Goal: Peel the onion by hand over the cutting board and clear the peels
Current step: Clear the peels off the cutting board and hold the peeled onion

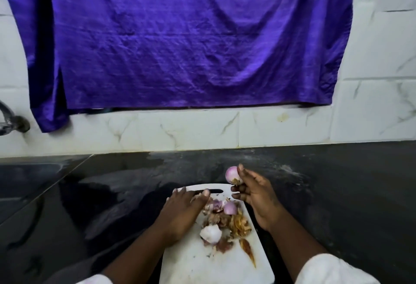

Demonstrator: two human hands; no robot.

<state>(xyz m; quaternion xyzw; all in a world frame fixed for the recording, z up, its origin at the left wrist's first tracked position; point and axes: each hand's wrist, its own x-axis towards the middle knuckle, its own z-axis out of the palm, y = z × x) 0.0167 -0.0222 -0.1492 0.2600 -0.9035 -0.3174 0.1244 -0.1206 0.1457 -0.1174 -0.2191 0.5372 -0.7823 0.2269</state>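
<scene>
Two pink onions [231, 174] [230, 207], one whitish onion piece [211, 234], one cutting board [191, 261], one peel heap [234, 220].

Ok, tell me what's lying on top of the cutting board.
Loose peels, a small peeled onion and a pale onion piece lie on the cutting board. The left hand rests on its far end, hiding whatever lies beneath it.
</scene>
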